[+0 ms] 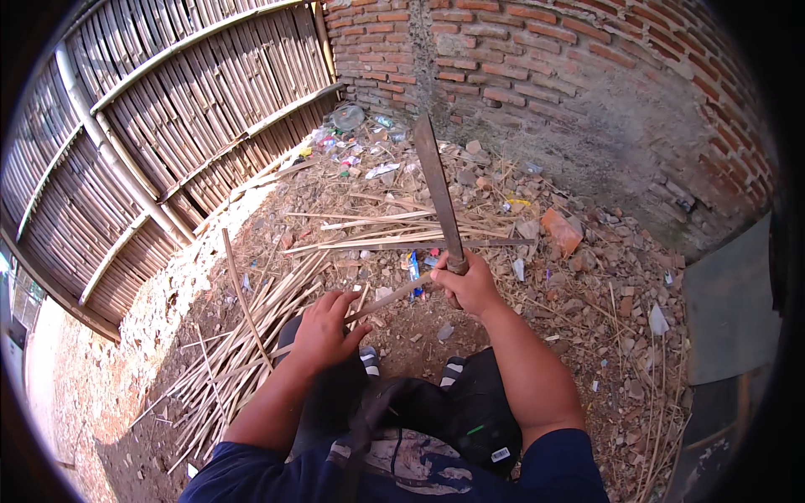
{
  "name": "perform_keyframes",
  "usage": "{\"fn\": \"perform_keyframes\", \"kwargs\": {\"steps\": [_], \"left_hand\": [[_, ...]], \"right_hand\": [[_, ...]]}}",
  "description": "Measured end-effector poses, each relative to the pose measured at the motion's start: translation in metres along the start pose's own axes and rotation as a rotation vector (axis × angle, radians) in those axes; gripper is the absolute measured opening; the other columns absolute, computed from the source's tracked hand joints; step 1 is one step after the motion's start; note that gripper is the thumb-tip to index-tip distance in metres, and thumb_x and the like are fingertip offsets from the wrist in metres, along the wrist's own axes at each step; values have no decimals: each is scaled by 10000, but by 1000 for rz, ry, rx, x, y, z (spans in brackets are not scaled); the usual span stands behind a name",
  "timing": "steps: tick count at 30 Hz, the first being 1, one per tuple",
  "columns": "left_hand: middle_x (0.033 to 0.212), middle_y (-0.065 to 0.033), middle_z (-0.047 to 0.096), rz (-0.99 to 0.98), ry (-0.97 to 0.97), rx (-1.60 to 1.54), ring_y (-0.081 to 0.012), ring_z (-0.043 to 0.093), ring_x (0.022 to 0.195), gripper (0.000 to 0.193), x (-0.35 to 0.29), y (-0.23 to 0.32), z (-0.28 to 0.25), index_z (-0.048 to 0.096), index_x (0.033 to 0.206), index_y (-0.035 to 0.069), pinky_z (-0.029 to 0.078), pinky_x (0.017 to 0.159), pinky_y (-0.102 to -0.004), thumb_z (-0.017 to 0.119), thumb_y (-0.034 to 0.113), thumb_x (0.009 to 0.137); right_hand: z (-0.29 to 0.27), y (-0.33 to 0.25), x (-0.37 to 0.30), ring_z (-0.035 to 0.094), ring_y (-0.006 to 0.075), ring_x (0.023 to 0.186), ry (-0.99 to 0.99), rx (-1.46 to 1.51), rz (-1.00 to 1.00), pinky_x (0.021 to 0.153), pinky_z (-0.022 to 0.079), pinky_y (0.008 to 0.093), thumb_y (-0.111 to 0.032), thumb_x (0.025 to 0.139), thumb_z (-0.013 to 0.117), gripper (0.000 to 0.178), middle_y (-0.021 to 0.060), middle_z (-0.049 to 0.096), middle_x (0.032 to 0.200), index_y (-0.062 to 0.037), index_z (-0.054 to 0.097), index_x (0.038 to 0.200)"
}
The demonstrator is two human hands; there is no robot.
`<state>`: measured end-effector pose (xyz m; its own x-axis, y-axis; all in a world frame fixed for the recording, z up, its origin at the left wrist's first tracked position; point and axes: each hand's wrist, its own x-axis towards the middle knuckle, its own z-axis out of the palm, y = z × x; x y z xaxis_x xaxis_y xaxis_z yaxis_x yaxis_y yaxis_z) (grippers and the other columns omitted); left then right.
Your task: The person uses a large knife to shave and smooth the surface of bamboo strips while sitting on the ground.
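A machete (438, 186) stands nearly upright in my right hand (471, 287), its broad dark blade pointing up and away from me. My fingers are closed round its handle, most of which they hide. A thin bamboo strip (390, 299) slants from beside my right thumb down to the left, passing under my left hand (325, 329). The left fingers curl loosely over that strip, with the thumb a little apart on its near side. Left of my knee lies a loose pile of split bamboo strips (251, 335).
More bamboo strips (394, 230) lie ahead on rubble-strewn ground. A woven bamboo fence (193, 101) rises at left, a brick wall (570, 75) at the back and right. A broken brick (561, 232) and a grey sheet (729, 302) are on the right; litter (381, 170) is scattered farther off.
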<state>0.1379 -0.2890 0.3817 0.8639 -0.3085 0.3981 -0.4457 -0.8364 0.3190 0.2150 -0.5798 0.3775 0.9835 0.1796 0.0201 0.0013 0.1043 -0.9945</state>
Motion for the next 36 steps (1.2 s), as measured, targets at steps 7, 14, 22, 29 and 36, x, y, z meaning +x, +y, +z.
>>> {"fn": "perform_keyframes", "kwargs": {"steps": [7,14,22,29,36], "left_hand": [[1227,-215,638,-377,-44,134,-416,617,1167,601,-116,-75,-43,571,1339,55,491,1003,-497,772,375,871],[1034,-195,695,-493,-62,208,-422,659,1002,253,-166,-117,-51,674,1123,49,528,865,-510,683,223,940],[813,-236,670,-547,-97,112,-464,657,806,241,-150,-96,-59,657,1038,14,499,713,-541,576,241,1022],[855,-255,682,-569,-232,-140,-457,671,861,296,-132,-43,-41,648,1006,10,509,745,-511,576,296,1038],[824,-273,662,-568,-269,-82,-497,647,830,296,-135,-38,-38,612,920,11,482,708,-561,564,278,1037]], "right_hand": [[-35,32,21,559,113,528,164,269,-67,513,469,299,-101,870,715,101,30,612,744,-68,630,913],[-54,34,30,545,134,541,308,415,-8,520,486,337,-158,898,707,120,52,603,767,-70,632,928],[-83,47,39,664,205,680,544,-499,-137,640,520,386,-302,893,778,319,47,661,741,-17,651,960],[-15,21,12,711,341,830,-18,-902,-153,752,546,446,-298,814,790,375,156,717,851,-62,700,1091],[28,41,3,702,381,873,-507,-1187,-295,749,550,509,-300,770,780,321,140,717,870,-131,687,1027]]}}
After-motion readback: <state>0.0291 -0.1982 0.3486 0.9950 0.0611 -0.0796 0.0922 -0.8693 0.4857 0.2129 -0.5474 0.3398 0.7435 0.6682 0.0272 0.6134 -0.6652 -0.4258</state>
